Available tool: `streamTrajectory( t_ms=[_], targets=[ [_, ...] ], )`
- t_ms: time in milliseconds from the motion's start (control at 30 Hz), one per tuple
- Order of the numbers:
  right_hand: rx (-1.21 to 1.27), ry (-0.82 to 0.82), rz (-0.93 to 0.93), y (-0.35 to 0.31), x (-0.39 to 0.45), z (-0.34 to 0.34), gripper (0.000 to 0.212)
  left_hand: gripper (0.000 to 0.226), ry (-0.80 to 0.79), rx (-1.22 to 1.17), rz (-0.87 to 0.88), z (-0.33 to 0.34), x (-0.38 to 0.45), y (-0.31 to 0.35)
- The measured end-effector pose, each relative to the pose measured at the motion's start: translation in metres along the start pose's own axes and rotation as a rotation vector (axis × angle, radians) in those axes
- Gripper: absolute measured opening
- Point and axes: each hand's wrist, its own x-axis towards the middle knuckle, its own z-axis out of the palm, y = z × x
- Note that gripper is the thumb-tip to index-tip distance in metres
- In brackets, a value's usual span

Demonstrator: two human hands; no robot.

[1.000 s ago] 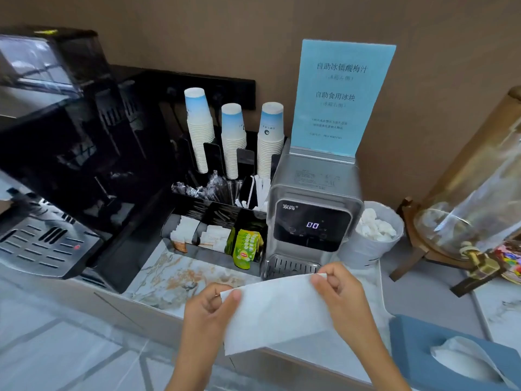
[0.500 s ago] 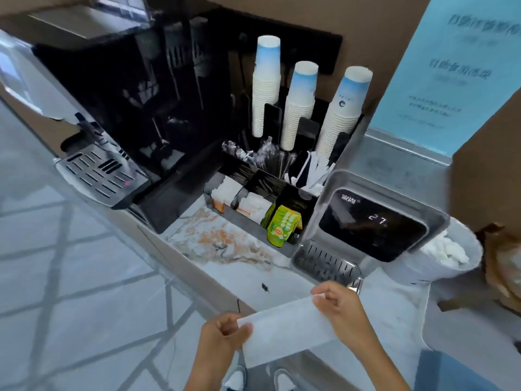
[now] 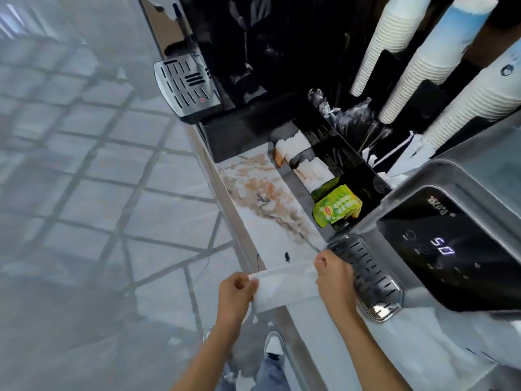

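Marble counter [image 3: 253, 232] w/ brown veining. On it: black coffee machine [image 3: 267, 66], condiment caddy [image 3: 345, 153] just beside, grey water dispenser [image 3: 423, 190] at caddy's other end. Dark speck [image 3: 287, 256] nr front edge.

The left hand [image 3: 236, 292] and right hand [image 3: 334, 279] pinch, fingers curled.

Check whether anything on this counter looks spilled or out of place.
One small dark speck lies on the counter just beyond the tissue; dirt or insect, I cannot tell. The brown patch may be marble veining.
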Motion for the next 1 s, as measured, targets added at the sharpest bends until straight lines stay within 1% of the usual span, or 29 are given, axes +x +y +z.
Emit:
streamTrajectory(
  t_ms=[67,133,233,333,467,533,600,700,767,867,1000],
  targets=[
    [0.01,0.007,-0.022,-0.003,0.011,0.007,0.017,0.01,0.033,-0.033,-0.018,0.004,0.009,0.0],
    [0.019,0.025,-0.059,-0.006,0.021,0.015,0.016,0.01,0.048,-0.049,-0.019,0.008,0.018,0.001],
    [0.064,0.063,-0.067,-0.01,0.03,0.027,0.011,0.009,0.07,-0.073,-0.04,0.012,0.031,0.001],
    [-0.015,0.077,-0.153,-0.011,0.032,0.038,0.011,0.014,0.084,-0.068,-0.039,0.011,0.042,-0.001],
    [-0.002,0.027,-0.198,-0.007,0.026,0.042,0.038,0.016,0.096,-0.057,-0.034,0.007,0.052,-0.004],
    [-0.015,0.015,-0.253,-0.004,0.021,0.042,0.041,0.016,0.092,-0.056,-0.03,0.006,0.053,-0.006],
    [-0.057,-0.013,-0.338,0.0,0.017,0.044,0.039,0.017,0.082,-0.049,-0.028,0.005,0.053,-0.007],
    [-0.086,-0.126,-0.397,0.001,0.014,0.048,0.04,0.02,0.095,-0.053,-0.035,0.002,0.054,-0.009],
    [-0.083,-0.204,-0.426,0.0,0.012,0.052,0.044,0.021,0.112,-0.065,-0.035,0.0,0.054,-0.011],
    [-0.123,-0.25,-0.493,0.002,0.009,0.059,0.053,0.019,0.134,-0.059,-0.038,0.0,0.054,-0.016],
    [-0.235,-0.306,-0.51,0.01,0.009,0.069,0.065,0.017,0.168,-0.037,-0.048,-0.001,0.052,-0.023]
  ],
)
